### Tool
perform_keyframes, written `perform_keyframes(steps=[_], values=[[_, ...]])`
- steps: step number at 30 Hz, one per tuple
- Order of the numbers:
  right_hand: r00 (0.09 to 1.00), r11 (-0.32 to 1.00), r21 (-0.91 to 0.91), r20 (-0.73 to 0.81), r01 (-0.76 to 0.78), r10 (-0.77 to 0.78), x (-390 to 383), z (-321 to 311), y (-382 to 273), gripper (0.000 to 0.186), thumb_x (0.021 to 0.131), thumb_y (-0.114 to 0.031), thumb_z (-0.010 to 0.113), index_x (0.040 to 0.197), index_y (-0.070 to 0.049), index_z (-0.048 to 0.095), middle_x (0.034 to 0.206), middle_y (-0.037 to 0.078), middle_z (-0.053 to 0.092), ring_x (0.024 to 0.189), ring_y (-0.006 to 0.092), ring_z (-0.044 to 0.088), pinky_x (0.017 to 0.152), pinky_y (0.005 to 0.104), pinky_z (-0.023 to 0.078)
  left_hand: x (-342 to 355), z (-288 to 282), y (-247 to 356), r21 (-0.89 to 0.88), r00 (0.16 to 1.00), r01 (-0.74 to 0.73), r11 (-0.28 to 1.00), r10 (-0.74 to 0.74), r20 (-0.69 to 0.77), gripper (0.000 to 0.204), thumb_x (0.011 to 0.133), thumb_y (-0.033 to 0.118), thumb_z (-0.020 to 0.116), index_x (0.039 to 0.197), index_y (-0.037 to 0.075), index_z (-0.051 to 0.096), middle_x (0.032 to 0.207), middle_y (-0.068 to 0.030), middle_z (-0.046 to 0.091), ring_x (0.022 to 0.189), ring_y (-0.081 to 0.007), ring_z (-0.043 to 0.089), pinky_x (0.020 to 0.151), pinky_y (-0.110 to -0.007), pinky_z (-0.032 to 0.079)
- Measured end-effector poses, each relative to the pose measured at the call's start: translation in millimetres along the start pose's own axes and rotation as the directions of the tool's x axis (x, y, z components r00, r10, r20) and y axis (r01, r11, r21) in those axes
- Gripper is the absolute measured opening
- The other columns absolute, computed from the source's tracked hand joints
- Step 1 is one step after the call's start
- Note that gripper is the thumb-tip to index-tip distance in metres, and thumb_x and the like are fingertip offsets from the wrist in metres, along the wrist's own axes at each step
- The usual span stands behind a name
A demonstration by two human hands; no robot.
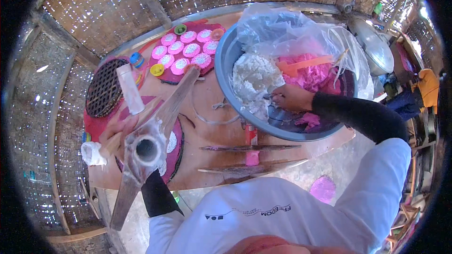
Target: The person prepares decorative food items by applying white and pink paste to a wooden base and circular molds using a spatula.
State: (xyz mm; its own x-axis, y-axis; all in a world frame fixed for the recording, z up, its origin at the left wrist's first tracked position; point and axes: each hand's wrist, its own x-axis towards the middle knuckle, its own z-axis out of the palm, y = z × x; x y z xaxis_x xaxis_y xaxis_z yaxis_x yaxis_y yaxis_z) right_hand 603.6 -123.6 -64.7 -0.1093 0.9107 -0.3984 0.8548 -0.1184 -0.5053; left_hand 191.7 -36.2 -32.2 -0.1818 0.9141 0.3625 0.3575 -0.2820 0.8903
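Note:
My left hand (121,129) is closed round a wooden press (153,127), a long bar with a round hole in its middle, smeared with white dough. A white-coated cylinder (130,89) and a wooden piece with a white-coated end (94,154) show beside that hand. Inside the grey basin (226,91), my right hand (293,98) has its fingers pinched together at the edge of the white dough (256,77); whatever they grip is too small to make out. Bright pink dough (308,77) lies beyond it, with an orange scoop (306,63) resting on top.
A pink round mat (162,73) carries several pink-and-white pieces. Left of it lies a dark woven rack (107,87). A second press (252,148) with two wooden bars sits at the table's front edge. Clear plastic (292,28) drapes over the basin's far rim. A metal pot (376,51) stands right.

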Motion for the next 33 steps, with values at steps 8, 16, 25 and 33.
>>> perform_keyframes(steps=[8,16,25,33], values=[[0.926,0.974,-0.094,-0.303,0.207,-0.226,-89.6,-72.2,-29.6,0.022,0.083,-0.011,0.047,0.098,0.003,0.054,0.082,0.016,0.058,0.074,0.0203,0.055,0.069,0.0305,0.043,19.4,27.8,27.0,0.269,0.763,-0.638,0.721,0.640,0.094,0.032,0.069,0.010,0.067,0.099,0.001,0.056,0.082,-0.0063,0.054,0.076,-0.0180,0.055,0.068,-0.029,0.046],[0.957,0.763,0.585,-0.236,0.276,-0.166,-98.3,-54.3,-154.2,0.026,0.089,-0.024,0.047,0.092,-0.001,0.058,0.059,-0.005,0.043,0.049,0.0027,0.037,0.041,0.0182,0.027,42.1,27.7,40.5,0.188,0.714,-0.699,0.690,0.687,0.130,0.030,0.070,0.015,0.067,0.093,0.002,0.053,0.076,-0.0083,0.054,0.071,-0.0206,0.055,0.064,-0.032,0.045],[0.981,0.487,0.869,0.014,0.085,-0.195,-12.7,22.0,-252.8,0.023,0.087,-0.023,0.049,0.090,-0.002,0.057,0.052,-0.005,0.037,0.040,0.0035,0.032,0.035,0.0182,0.021,79.5,-40.3,8.5,0.150,0.723,-0.689,0.709,0.686,0.082,0.031,0.070,0.021,0.068,0.087,0.003,0.049,0.070,-0.0105,0.054,0.066,-0.0236,0.056,0.059,-0.036,0.043],[0.637,0.692,-0.523,-0.321,0.498,-0.701,49.2,11.5,-350.5,0.015,0.082,-0.018,0.051,0.084,-0.007,0.061,0.051,0.004,0.048,0.046,0.0114,0.050,0.038,0.0275,0.038,108.5,-88.2,-6.8,0.198,0.733,-0.675,0.711,0.677,0.065,0.021,0.070,0.023,0.066,0.077,0.006,0.055,0.074,-0.0116,0.053,0.068,-0.0309,0.053,0.060,-0.040,0.040]])
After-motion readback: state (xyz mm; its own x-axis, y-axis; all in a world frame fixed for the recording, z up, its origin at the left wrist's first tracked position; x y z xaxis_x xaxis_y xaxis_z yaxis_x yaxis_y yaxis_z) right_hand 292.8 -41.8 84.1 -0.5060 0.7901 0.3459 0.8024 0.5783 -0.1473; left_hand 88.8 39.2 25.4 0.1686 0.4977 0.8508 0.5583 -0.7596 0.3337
